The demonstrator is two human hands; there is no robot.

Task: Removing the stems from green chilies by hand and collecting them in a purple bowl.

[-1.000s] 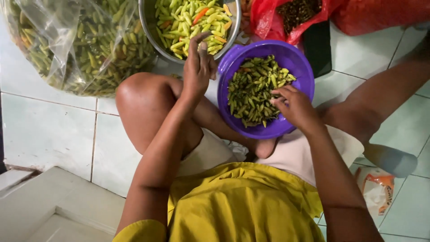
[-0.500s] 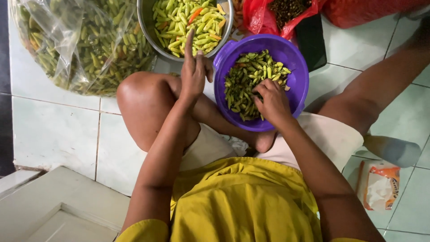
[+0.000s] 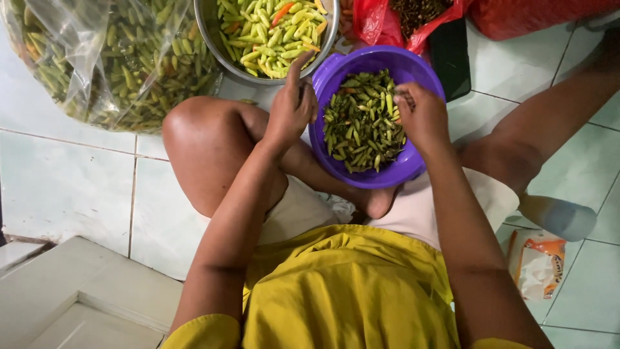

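Sorting green chillies, seemingly midway. Purple bowl (image 3: 378, 116) in the lap about half full of dark green chillies (image 3: 361, 123), mixed with stems. Steel bowl (image 3: 268, 29) on the tiled floor (image 3: 64, 174) at the far edge, just beyond the purple one, already heaped with paler yellow-green chillies (image 3: 265, 29), a few orange among them. Large clear plastic bag (image 3: 110, 58) at the far left corner of the floor bulging with chillies, so plenty apparently left. Red plastic bag (image 3: 400, 19) with dark bits inside beyond the purple bowl; small orange-and-white packet (image 3: 536, 262) on the floor at the near right.

Left hand (image 3: 290, 106) at the purple bowl's left rim, forefinger stretched toward the steel bowl, other fingers curled in; whether pinching a chilli, cannot tell. Right hand (image 3: 420, 116) over the bowl's right side, fingers bunched down into the dark chillies, apparently pinching something small, contents hidden.
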